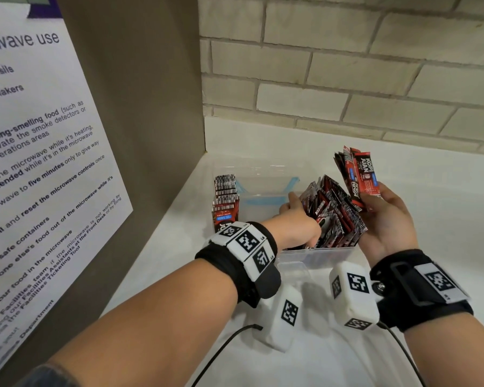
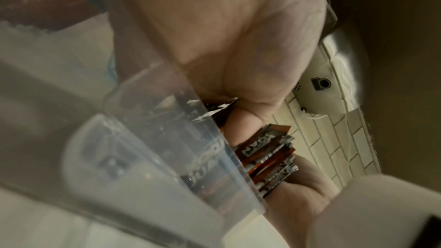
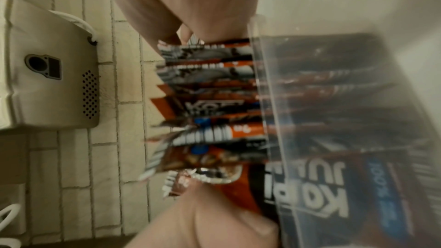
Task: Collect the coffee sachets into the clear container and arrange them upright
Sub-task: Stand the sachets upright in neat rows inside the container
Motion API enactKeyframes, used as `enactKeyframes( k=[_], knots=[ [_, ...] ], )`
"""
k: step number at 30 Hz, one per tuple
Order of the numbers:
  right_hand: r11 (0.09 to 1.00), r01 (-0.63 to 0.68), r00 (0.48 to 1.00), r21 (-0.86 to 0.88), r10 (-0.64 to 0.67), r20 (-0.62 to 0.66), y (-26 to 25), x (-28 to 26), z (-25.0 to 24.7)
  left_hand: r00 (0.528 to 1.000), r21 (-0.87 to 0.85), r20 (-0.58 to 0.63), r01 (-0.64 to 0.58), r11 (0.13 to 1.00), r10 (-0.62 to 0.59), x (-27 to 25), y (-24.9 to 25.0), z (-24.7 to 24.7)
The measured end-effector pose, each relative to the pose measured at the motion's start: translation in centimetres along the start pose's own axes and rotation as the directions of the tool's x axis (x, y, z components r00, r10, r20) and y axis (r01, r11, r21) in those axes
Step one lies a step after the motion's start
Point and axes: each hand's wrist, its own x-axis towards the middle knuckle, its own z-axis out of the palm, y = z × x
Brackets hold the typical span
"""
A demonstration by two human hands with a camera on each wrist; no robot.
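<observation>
The clear container (image 1: 319, 254) stands on the white counter in the corner. Several red and black coffee sachets (image 1: 225, 202) stand upright against its left wall. A bigger stack of sachets (image 1: 336, 216) leans at its right side. My left hand (image 1: 296, 219) reaches into the container, its straight fingers pressing on the left face of that stack, thumb at the near edge. My right hand (image 1: 386, 216) hovers over the container's right edge and grips a bundle of sachets (image 1: 358, 177). The left wrist view shows the container wall (image 2: 167, 139) and sachet tops (image 2: 267, 157) beyond my fingers.
A brown panel with a printed microwave notice (image 1: 39, 163) closes off the left. A pale brick wall (image 1: 347, 79) runs behind. Blue tape (image 1: 263, 201) lies on the container's bare floor. A wall-mounted metal unit (image 3: 47, 63) shows in the right wrist view. The white counter (image 1: 444, 219) extends right.
</observation>
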Motion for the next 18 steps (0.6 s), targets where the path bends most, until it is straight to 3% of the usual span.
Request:
enactKeyframes(
  k=[18],
  knots=[
    [0.999,0.036,0.999,-0.016,-0.036,-0.003,-0.6,0.2,-0.2,0.999,0.085,0.001,0.038,0.996,-0.038,-0.8,-0.5,-0.9]
  ],
)
